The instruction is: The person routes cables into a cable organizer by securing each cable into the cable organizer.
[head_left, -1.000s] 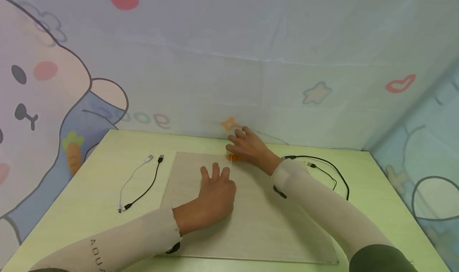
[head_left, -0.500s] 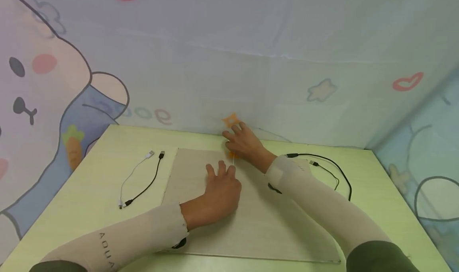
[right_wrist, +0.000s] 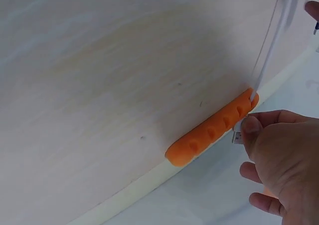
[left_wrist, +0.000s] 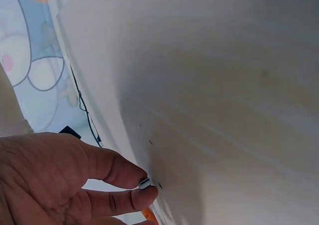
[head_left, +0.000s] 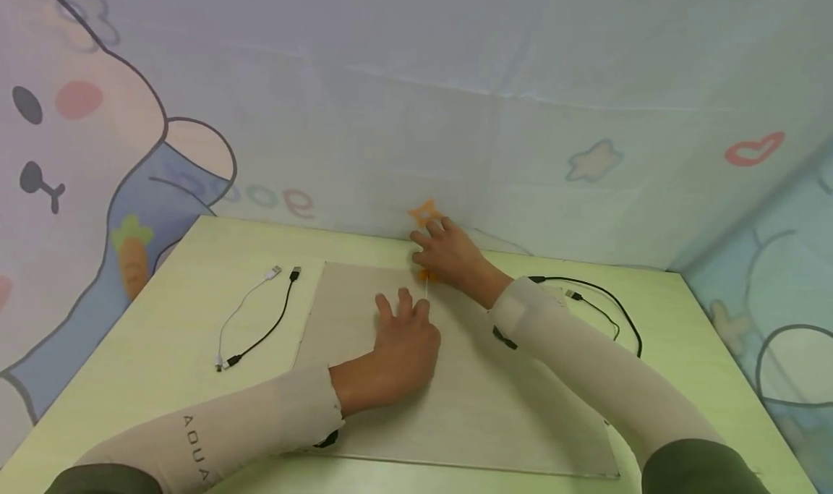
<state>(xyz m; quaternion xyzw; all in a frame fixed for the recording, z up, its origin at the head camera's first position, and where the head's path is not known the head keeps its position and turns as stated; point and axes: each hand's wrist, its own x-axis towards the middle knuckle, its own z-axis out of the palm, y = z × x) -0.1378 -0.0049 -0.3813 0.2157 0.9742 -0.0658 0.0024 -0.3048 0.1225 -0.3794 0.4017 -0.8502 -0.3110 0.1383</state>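
1. Head: near left hand and far right hand, white cable drawn straight between, orange holder at the board's far edge, partly hidden by right hand. Keep cable taut and square to the holder.
2. Left wrist: small plug pinched between left thumb and forefinger. Likely best to pull low and steady, without dragging the holder.
3. Right wrist: USB plug clamped between right thumb and finger, beyond the holder; cable at the leftmost notch. Depth of seating impossible to tell; press down evenly.
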